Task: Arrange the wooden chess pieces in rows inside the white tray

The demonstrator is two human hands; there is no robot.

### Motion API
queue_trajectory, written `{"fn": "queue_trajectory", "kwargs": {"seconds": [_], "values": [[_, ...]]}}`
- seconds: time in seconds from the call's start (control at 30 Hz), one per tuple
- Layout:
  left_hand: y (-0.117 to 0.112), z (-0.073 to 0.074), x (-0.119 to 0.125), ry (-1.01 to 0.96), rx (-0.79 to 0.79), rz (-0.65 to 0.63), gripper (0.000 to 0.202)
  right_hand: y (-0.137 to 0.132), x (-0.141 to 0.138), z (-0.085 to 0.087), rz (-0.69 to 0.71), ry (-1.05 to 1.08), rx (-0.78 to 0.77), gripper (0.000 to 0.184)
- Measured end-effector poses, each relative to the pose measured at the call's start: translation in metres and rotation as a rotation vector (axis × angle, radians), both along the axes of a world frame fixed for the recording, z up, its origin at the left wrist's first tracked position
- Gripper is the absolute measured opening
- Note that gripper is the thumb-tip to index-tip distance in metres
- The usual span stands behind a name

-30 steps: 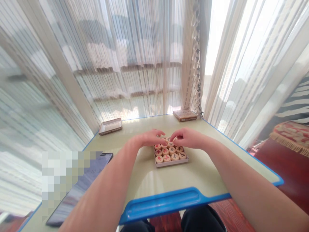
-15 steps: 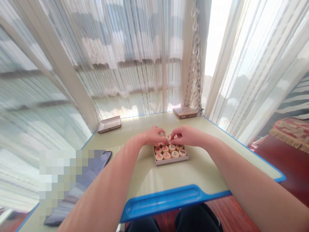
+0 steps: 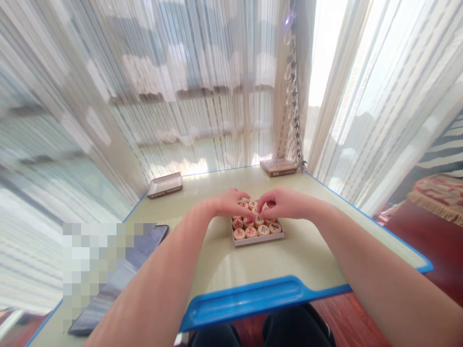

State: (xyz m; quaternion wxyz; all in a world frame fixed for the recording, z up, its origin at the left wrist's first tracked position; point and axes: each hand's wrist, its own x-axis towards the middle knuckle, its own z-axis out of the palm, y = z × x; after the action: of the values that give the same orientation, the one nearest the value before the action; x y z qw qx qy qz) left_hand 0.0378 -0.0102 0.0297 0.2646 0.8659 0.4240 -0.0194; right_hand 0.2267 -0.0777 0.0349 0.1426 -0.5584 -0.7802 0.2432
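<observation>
A shallow box [image 3: 258, 239] of round Chinese chess pieces stands in the middle of the table, the pieces in rows with red characters on the left and black on the right. My left hand [image 3: 233, 202] reaches over the left side of the box, its fingers apart and the thumb touching the pieces. My right hand [image 3: 280, 203] is at the far right part of the box, thumb and forefinger closed around a Chinese chess piece [image 3: 265, 207]. The hands partly cover the rows beneath them.
An upturned box lid [image 3: 165, 185] lies at the back left of the table [image 3: 206, 250]. A flat printed box [image 3: 278, 167] is at the back right. On the left is a dark-edged tablet [image 3: 119, 279], partly blurred out. A blue tray rim [image 3: 246, 301] edges the front.
My right hand has shifted slightly right over the pieces, and my left thumb has moved slightly nearer me. The box has stayed in place.
</observation>
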Motion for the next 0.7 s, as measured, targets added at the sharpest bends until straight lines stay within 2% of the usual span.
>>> {"fn": "queue_trajectory", "kwargs": {"seconds": [0.17, 0.57, 0.7], "values": [[-0.0064, 0.0064, 0.0029, 0.054, 0.006, -0.004, 0.085, 0.0010, 0.0008, -0.0020, 0.007, -0.022, -0.048, 0.023], [-0.0045, 0.0058, 0.0021, 0.043, -0.012, -0.019, 0.083, -0.0011, 0.0003, -0.0005, 0.012, -0.004, -0.068, 0.023], [0.0008, 0.0049, -0.0027, 0.035, -0.027, -0.055, 0.080, -0.0063, -0.0031, 0.0008, 0.104, -0.006, -0.089, 0.022]]}}
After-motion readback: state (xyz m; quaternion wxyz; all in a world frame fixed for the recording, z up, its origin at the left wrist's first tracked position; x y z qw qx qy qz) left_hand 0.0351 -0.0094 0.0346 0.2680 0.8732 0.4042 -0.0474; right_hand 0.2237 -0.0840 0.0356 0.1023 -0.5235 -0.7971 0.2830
